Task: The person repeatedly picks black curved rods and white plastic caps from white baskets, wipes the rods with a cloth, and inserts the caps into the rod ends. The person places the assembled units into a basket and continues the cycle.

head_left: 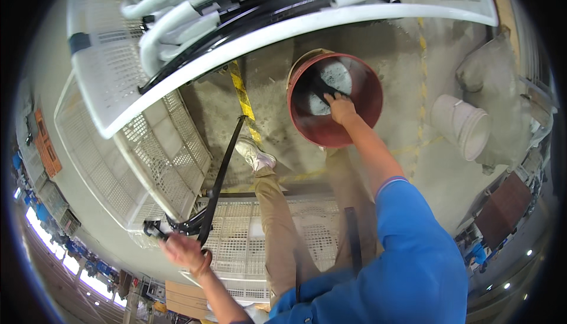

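My right hand (341, 107) reaches down into a red bucket (369, 100). Its fingers are closed on a dark cloth (322, 90), which looks soft but is blurred. Whitish, foamy liquid (336, 76) lies at the bucket's bottom. On the left, my left hand (188, 252) grips a black tubular metal frame (220, 182), slightly smeared by motion. One long tube of the frame slants up and away toward the floor by my shoe, and a shorter bent end shows just past my fingers. My palm hides where the parts join.
At the far side stands a white perforated crate (283, 23), piled with black tubes (254, 5) and white-wrapped bent pieces (177, 17). More white crates (159, 141) stand at the left and below me. A white pail (460, 124) lies at the right. Yellow-black tape (242, 91) crosses the floor.
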The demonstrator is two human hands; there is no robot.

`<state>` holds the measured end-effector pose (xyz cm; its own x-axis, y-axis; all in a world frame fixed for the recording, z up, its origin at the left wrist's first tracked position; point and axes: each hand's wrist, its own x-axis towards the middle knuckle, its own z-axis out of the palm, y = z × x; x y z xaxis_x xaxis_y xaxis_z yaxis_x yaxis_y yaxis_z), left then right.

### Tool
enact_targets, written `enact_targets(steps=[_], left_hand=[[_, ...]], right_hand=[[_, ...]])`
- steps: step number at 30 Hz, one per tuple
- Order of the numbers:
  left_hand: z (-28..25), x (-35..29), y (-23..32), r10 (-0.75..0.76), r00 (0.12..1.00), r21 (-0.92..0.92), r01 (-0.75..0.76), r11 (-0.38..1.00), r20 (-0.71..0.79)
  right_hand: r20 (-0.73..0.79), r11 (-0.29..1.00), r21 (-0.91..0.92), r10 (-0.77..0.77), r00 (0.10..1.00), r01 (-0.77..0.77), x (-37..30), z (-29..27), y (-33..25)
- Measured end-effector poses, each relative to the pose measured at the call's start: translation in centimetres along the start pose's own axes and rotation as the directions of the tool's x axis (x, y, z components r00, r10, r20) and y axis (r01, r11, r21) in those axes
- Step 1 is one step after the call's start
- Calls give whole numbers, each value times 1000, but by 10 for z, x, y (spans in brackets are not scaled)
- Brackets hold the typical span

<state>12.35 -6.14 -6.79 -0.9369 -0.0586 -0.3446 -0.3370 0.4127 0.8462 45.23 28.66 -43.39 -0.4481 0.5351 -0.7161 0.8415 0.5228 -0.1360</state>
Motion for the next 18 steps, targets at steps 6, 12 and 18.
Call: enact_targets(steps=[6,12,18], left_hand=[[-2,-4,-5,289,953,-68,-284,957,88],[5,-13,-7,349,933,18,-352,936,91],[-7,-4,-9,-185,749,-592,627,506,636]], right_hand=[[132,952,167,235,963,-255,119,108,8],[100,950,297,70,993,-96,112,84,2],[139,980,160,99,985,-121,15,-34,10]])
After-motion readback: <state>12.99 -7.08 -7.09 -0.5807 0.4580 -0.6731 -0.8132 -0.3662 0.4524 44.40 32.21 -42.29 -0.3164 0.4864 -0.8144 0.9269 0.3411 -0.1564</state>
